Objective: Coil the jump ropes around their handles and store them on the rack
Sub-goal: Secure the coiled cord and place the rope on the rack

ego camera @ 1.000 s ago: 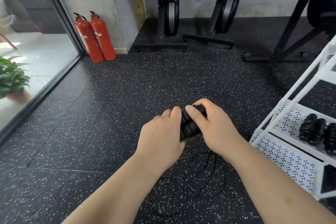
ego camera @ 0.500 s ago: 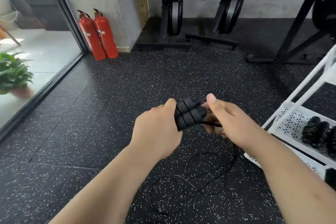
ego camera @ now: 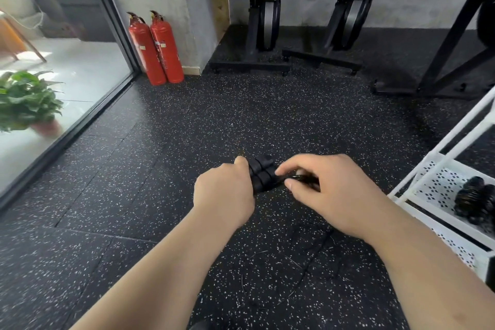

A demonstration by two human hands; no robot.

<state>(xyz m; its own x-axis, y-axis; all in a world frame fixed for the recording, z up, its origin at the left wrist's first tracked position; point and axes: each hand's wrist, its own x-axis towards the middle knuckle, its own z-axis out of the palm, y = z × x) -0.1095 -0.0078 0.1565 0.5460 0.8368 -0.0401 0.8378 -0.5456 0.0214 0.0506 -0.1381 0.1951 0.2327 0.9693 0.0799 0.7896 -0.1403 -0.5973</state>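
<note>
1. Jump rope handles (ego camera: 263, 173) paired side by side, in front of the body above the floor (ego camera: 187, 128); long axis running out of the left fist toward the right hand.
2. Left hand (ego camera: 223, 195): clenched round the handles' near part.
3. Right hand (ego camera: 329, 193): just beside the free ends, thumb and forefinger pinching the thin rope (ego camera: 297, 177); likely the wrapping hand.
4. Slack trailing on the floor below; white rack (ego camera: 439, 158) off right, coiled ropes (ego camera: 474, 201) on its shelf.

Left hand (ego camera: 223, 193), right hand (ego camera: 330, 195), apparently curled
</note>
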